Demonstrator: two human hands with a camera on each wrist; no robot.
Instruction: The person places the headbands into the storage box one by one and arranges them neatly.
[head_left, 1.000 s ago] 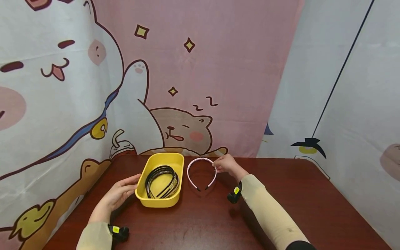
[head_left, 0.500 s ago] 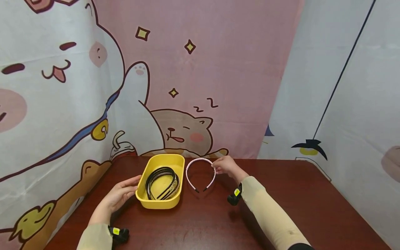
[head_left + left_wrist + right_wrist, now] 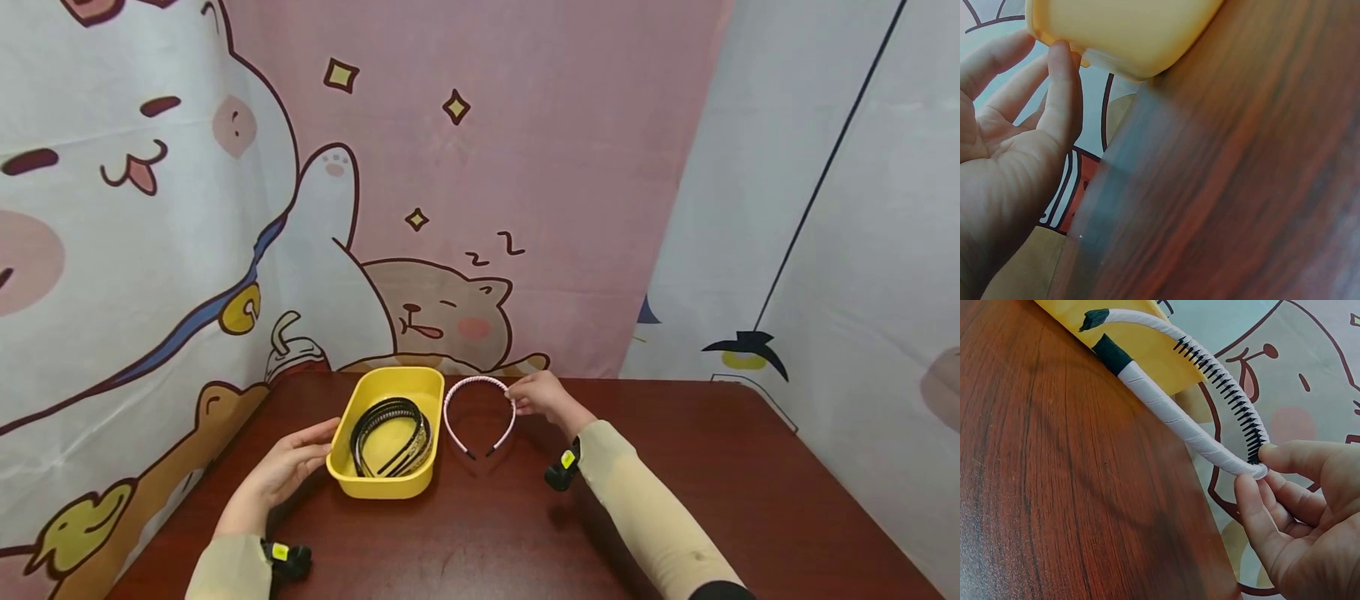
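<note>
In the head view, my right hand (image 3: 542, 395) pinches the right side of a pale pink wrapped headband (image 3: 448, 410). Thumb and fingertips meet on the band in the right wrist view, where the headband (image 3: 1175, 422) shows dark comb teeth inside and black end tips. It is held above the table, its ends pointing toward the yellow bin. My left hand (image 3: 288, 464) touches the left side of the yellow bin (image 3: 384, 488), its fingers loosely extended. In the left wrist view, fingertips (image 3: 1062, 53) meet the bin's rim. Several headbands (image 3: 360, 454), black and gold-patterned, lie inside the bin.
A dark red wooden table (image 3: 480, 550) carries the bin near its far edge. Behind it hangs a cartoon-printed cloth (image 3: 555, 183), wrapping around the left and right sides. Black wrist cameras sit on both sleeves, the right one (image 3: 562, 472) low over the table.
The right hand has drifted slightly left with the pink headband, closer to the yellow bin. The left hand stays against the bin.
</note>
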